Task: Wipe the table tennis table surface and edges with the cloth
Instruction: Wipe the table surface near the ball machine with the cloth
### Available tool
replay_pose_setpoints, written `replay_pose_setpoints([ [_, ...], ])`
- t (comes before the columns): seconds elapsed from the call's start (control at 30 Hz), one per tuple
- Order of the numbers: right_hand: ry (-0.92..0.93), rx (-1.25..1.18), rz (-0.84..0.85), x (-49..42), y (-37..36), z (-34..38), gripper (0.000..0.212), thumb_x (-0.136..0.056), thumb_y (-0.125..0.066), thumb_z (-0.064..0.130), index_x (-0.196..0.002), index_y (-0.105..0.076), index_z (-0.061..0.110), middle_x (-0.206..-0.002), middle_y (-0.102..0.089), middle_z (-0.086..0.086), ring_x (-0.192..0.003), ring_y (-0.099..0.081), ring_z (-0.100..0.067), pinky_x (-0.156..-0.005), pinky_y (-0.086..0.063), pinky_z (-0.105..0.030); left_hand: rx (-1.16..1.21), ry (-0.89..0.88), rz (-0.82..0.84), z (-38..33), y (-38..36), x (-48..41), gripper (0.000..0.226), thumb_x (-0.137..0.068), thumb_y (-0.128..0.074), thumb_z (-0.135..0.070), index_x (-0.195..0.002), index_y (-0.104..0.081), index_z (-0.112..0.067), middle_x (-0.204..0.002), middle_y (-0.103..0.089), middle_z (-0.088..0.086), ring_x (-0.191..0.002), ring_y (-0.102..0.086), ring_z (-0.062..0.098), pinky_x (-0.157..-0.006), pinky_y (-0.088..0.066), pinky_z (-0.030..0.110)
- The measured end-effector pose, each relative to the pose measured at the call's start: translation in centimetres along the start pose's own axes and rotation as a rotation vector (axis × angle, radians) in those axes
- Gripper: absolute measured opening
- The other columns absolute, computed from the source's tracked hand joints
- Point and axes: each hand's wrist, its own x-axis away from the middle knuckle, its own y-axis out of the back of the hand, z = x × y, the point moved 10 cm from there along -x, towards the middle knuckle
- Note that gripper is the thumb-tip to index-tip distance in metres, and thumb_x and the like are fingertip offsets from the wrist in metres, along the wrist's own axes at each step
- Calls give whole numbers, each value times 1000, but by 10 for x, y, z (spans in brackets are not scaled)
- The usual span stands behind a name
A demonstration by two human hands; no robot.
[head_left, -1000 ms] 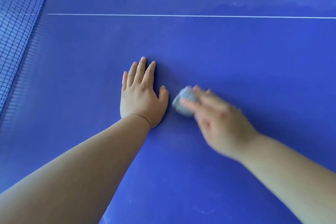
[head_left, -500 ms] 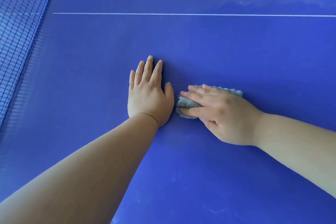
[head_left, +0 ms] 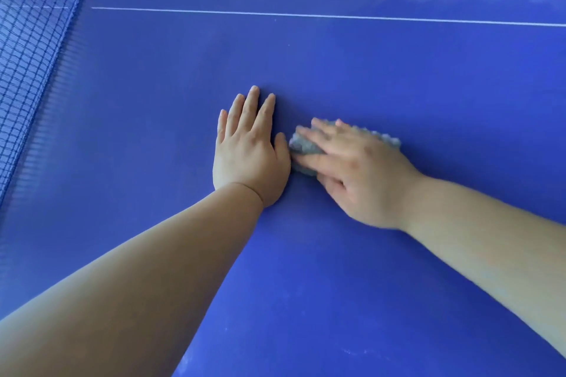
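The blue table [head_left: 398, 86] fills our frame, its net [head_left: 30, 55] running down the upper left and a white line [head_left: 306, 15] crossing the top. Our left hand [head_left: 248, 147] lies flat at centre, fingers straight and close together. Just right of it our right hand [head_left: 361, 171] presses the grey cloth [head_left: 301, 147] down with straight fingers. The cloth lies under those fingers, long axis left to right, its left end just beside the left thumb. We judge the next stroke must sweep rightward, away from the resting hand.
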Motion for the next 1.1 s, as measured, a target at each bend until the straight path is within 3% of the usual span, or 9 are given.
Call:
replay_pose_setpoints([
  [0.13,186,-26,132,62,-15,29,46,-105,-45,13,-149,-56,24,-165,-37,-3,-155,-31,-25,-125,-30,-47,-15,-1,3,0,0,-1,64,-102,-37,-32,-164,-24,-26,-174,-12,-4,-160,-5,20,-130,1,40],
  [0.3,-322,-31,-118,-1,31,-71,48,-105,-47,5,-152,-51,17,-165,-37,-10,-155,-29,-33,-127,-21,-46,-17,0,15,0,-2,0,64,-102,-35,-34,-164,-23,-26,-174,-11,-4,-160,-4,20,-130,0,41],
  [0.4,-431,-36,-161,-10,29,-70,49,-106,-43,9,-154,-49,20,-166,-35,-8,-155,-25,-33,-127,-14,-42,-17,-15,4,-1,-2,0,64,-102,-34,-35,-164,-23,-26,-174,-12,-4,-160,-5,21,-130,0,41],
  [0.67,59,-62,38,94,-42,97,52,-101,-53,5,-150,-55,22,-165,-38,-3,-154,-32,-27,-127,-24,-43,-4,-33,-3,-2,3,2,64,-101,-34,-35,-163,-27,-22,-173,-15,-1,-159,-8,22,-130,-2,42],
  [0.77,-199,-120,-38,76,-11,50,52,-106,-47,6,-154,-49,26,-168,-31,1,-154,-29,-15,-128,-18,-30,52,-95,22,-6,8,18,58,-102,-38,-29,-160,-35,-20,-172,-20,-4,-159,-11,19,-130,-5,39],
  [0.83,-416,-176,-166,61,17,3,53,-109,-37,11,-155,-44,35,-168,-28,15,-136,-44,-1,-114,-36,-21,77,-152,61,5,9,47,57,-104,-39,-30,-160,-34,-21,-172,-18,-6,-159,-9,18,-130,-4,37],
  [0.9,-507,-138,-219,45,33,-24,54,-108,-29,14,-153,-44,40,-162,-34,23,-109,-49,-8,-96,-49,-29,53,-195,116,29,9,92,59,-105,-37,-34,-162,-31,-21,-173,-14,-5,-160,-6,19,-130,-2,37],
  [1.0,-500,-29,-110,32,17,-10,49,-105,-33,12,-147,-46,33,-154,-41,8,-128,-43,-29,-104,-46,-53,-48,-245,160,60,9,163,65,-103,-29,-42,-165,-25,-21,-174,-11,-4,-161,-4,20,-130,1,37],
  [1.1,-261,-4,-36,61,-21,64,51,-101,-50,4,-150,-54,20,-161,-43,-9,-149,-37,-38,-119,-34,-57,-79,-225,130,72,8,185,67,-100,-31,-43,-164,-28,-22,-173,-15,-4,-160,-9,21,-131,-4,40],
])
